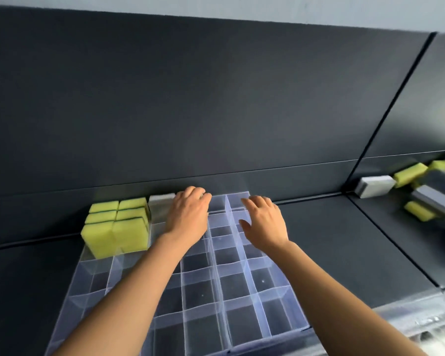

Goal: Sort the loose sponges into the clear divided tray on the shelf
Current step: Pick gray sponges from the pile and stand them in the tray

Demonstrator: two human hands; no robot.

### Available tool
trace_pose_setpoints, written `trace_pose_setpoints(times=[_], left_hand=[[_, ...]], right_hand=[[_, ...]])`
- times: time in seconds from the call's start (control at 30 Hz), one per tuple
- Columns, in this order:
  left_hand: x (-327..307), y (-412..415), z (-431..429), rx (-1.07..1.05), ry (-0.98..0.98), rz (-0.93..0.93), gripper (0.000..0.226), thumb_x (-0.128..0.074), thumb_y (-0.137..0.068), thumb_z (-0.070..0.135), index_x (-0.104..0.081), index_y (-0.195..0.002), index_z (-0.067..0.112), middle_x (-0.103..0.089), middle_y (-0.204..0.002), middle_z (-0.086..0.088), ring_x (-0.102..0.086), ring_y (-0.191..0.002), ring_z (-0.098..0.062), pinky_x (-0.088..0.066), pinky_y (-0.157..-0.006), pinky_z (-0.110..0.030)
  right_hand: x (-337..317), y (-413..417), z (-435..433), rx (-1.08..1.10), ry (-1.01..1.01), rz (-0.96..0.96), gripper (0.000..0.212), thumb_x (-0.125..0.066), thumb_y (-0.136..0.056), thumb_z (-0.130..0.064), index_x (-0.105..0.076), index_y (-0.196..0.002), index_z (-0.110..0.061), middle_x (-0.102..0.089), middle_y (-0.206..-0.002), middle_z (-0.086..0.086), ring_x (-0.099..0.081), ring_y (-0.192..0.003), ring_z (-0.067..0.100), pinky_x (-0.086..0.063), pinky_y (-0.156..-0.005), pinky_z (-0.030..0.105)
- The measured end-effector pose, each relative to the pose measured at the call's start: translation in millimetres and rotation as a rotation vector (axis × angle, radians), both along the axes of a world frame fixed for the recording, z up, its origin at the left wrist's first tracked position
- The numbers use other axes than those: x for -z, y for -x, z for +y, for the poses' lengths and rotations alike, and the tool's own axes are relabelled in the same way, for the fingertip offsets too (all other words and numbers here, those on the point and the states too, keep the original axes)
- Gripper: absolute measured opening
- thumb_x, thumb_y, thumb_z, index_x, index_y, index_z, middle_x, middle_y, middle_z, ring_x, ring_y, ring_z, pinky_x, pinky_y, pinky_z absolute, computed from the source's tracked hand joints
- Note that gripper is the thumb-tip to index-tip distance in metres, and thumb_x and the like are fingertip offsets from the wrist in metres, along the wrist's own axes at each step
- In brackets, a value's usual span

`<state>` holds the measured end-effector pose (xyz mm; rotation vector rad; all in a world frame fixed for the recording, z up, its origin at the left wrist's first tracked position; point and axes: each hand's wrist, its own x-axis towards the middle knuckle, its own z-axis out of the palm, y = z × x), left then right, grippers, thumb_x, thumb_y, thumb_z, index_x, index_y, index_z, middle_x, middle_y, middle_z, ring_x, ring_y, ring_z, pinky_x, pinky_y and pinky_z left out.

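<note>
Though apart, left hand (188, 217) and right hand (265, 222) palm-down over tray (242, 319).

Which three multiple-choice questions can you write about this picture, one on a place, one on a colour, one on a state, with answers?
1. Where in the clear tray do the yellow sponges stand? A. back-left corner B. front-right corner C. middle
2. What colour is the lone sponge beside the left hand? A. red B. pale grey C. blue
3. How is the right hand? A. gripping a bottle B. a closed fist C. open, holding nothing
Answers: 1 A, they fill its far left compartments; 2 B, it looks pale grey; 3 C, its fingers are spread, nothing held.
</note>
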<state>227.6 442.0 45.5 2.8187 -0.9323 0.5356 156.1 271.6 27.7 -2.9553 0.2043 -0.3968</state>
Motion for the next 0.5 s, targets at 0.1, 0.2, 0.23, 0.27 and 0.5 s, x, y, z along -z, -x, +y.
trace_pose_setpoints(times=[0.1,0.2,0.23,0.27,0.5], left_hand=[[4.6,15.2,-33.3,0.049,-0.020,0.033,0.034,-0.065,-0.075,0.004,-0.062,-0.107,0.013,-0.060,-0.112,-0.004,-0.053,-0.106,-0.026,-0.045,-0.087,-0.037],[6.1,34.7,-70.7,0.083,-0.050,0.044,0.031,-0.067,-0.073,0.004,-0.064,-0.103,0.014,-0.062,-0.108,-0.003,-0.055,-0.103,-0.026,-0.045,-0.083,-0.036],[6.0,42.4,-84.4,0.094,-0.056,0.056,0.030,-0.070,-0.071,0.005,-0.065,-0.099,0.014,-0.063,-0.104,-0.003,-0.056,-0.100,-0.026,-0.046,-0.080,-0.035],[5.3,49.6,-95.3,0.104,-0.056,0.066,0.028,-0.073,-0.070,0.006,-0.066,-0.097,0.013,-0.064,-0.100,-0.003,-0.057,-0.097,-0.026,-0.047,-0.078,-0.035],[8.5,116.8,-194.0,0.194,-0.011,0.093,0.028,-0.057,-0.088,0.017,-0.057,-0.116,0.014,-0.056,-0.121,-0.001,-0.047,-0.115,-0.022,-0.040,-0.093,-0.033]], right_hand=[[-0.5,24.6,-30.0,0.066,0.010,0.015,0.049,-0.057,-0.089,-0.035,-0.045,-0.133,-0.019,-0.050,-0.131,0.003,-0.041,-0.122,0.026,-0.033,-0.100,0.034],[-2.2,55.2,-65.5,0.117,0.018,0.040,0.046,-0.058,-0.087,-0.034,-0.048,-0.129,-0.020,-0.051,-0.127,0.003,-0.041,-0.121,0.026,-0.033,-0.097,0.034],[-2.6,66.5,-78.5,0.128,0.014,0.051,0.047,-0.058,-0.087,-0.033,-0.047,-0.130,-0.020,-0.050,-0.127,0.003,-0.040,-0.121,0.025,-0.032,-0.097,0.034],[-2.6,75.9,-89.4,0.136,0.008,0.059,0.047,-0.057,-0.088,-0.033,-0.046,-0.132,-0.020,-0.049,-0.128,0.002,-0.039,-0.122,0.025,-0.031,-0.098,0.033],[-7.1,153.5,-183.9,0.217,0.015,0.096,0.047,-0.057,-0.088,-0.032,-0.047,-0.131,-0.019,-0.047,-0.132,0.003,-0.037,-0.126,0.025,-0.032,-0.099,0.033]])
